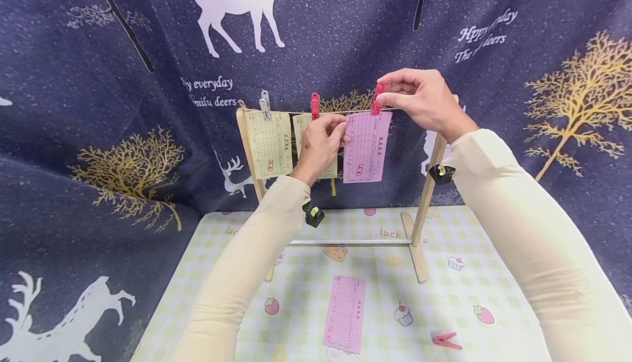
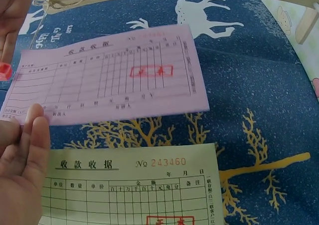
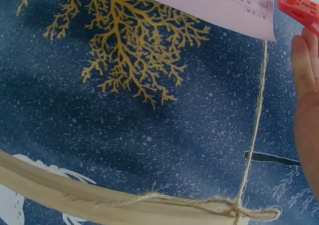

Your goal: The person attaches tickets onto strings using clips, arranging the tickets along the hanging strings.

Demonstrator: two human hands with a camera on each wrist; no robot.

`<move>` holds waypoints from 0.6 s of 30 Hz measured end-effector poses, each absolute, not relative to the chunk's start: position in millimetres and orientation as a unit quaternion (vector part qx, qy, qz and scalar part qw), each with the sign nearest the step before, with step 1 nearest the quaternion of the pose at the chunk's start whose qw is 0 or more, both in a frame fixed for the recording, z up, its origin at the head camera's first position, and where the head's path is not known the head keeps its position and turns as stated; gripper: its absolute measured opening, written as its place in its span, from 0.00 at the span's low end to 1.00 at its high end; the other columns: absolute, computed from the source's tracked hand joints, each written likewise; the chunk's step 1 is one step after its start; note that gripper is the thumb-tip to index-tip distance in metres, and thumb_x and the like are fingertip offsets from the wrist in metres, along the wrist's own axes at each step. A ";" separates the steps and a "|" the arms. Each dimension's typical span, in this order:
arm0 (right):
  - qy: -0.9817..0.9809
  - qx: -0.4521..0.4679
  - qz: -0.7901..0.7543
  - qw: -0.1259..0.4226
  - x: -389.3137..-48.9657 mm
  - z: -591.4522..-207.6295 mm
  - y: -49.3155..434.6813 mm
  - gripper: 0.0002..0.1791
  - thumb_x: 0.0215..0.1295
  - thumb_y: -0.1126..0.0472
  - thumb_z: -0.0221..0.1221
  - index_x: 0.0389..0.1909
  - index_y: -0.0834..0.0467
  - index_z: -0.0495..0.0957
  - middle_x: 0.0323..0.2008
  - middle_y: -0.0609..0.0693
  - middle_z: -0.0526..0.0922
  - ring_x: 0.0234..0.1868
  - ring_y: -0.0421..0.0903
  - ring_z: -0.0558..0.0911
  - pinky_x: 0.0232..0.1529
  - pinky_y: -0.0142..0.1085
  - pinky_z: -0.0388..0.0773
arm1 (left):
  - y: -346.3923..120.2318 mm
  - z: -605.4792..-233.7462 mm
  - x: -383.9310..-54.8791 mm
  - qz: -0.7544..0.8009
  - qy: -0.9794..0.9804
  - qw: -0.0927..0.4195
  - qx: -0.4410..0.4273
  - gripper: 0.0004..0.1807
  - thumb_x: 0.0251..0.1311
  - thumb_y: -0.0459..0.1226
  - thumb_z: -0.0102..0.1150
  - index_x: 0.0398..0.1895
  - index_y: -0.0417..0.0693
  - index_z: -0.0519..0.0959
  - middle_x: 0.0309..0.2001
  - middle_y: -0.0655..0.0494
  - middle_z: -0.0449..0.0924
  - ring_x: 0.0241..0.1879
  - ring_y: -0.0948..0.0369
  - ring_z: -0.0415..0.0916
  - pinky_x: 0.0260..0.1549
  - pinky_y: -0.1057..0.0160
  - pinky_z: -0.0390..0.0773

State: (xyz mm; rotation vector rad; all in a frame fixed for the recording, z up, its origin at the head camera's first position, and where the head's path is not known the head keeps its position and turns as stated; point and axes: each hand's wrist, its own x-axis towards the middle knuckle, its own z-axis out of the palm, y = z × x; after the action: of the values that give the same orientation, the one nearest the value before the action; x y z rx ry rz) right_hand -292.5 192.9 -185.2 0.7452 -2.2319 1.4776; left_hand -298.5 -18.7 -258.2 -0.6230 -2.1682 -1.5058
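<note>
At the right part of a twine line [image 1: 345,112], my right hand [image 1: 427,99] pinches a red clothespin [image 1: 377,99] between thumb and fingers. The clothespin overlaps the top edge of a pink receipt slip [image 1: 365,153], which hangs below the line. My left hand [image 1: 321,145] pinches that slip near its upper left corner. In the left wrist view the pink slip [image 2: 114,85] shows its printed grid and red stamp. Close to the left hand hangs a yellow-green slip [image 1: 299,123] under another red clothespin [image 1: 315,106]; the hand covers much of it.
Farther left, a grey clothespin [image 1: 265,105] holds a yellow-green slip [image 1: 270,153]. The line is tied to a wooden frame [image 1: 425,203] standing on a checked tablecloth [image 1: 296,307]. A pink slip [image 1: 345,315] and a red clothespin [image 1: 446,340] lie in front. A dark blue patterned cloth [image 1: 345,33] hangs behind.
</note>
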 end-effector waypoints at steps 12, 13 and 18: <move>-0.787 0.268 0.521 0.191 -299.2 -177.8 183.4 0.09 0.62 0.68 0.68 0.43 0.64 0.85 0.32 0.40 0.87 0.36 0.35 0.85 0.40 0.25 0.78 | -14.4 -255.2 -297.7 -0.552 -0.782 0.228 -0.180 0.07 0.67 0.31 0.61 0.41 0.35 0.85 0.32 0.46 0.86 0.29 0.59 0.84 0.31 0.71 0.82; -0.786 0.268 0.522 0.194 -299.8 -177.8 182.8 0.08 0.62 0.68 0.68 0.42 0.64 0.85 0.31 0.40 0.87 0.36 0.35 0.85 0.39 0.25 0.78 | -14.2 -255.1 -297.5 -0.550 -0.783 0.231 -0.175 0.07 0.67 0.31 0.61 0.41 0.35 0.85 0.32 0.47 0.86 0.29 0.59 0.84 0.30 0.71 0.82; -0.779 0.261 0.529 0.213 -301.4 -179.2 180.5 0.05 0.61 0.68 0.68 0.38 0.61 0.86 0.29 0.39 0.87 0.33 0.34 0.85 0.36 0.24 0.77 | -12.8 -256.0 -296.9 -0.547 -0.787 0.238 -0.155 0.07 0.67 0.32 0.62 0.42 0.37 0.86 0.32 0.49 0.86 0.28 0.61 0.84 0.29 0.71 0.81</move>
State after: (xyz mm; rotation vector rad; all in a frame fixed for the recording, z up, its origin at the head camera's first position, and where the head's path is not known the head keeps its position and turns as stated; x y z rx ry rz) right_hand -301.4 180.5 -179.2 0.7237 -2.1619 1.4684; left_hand -296.9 -12.8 -256.0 -0.4246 -2.1566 -1.4994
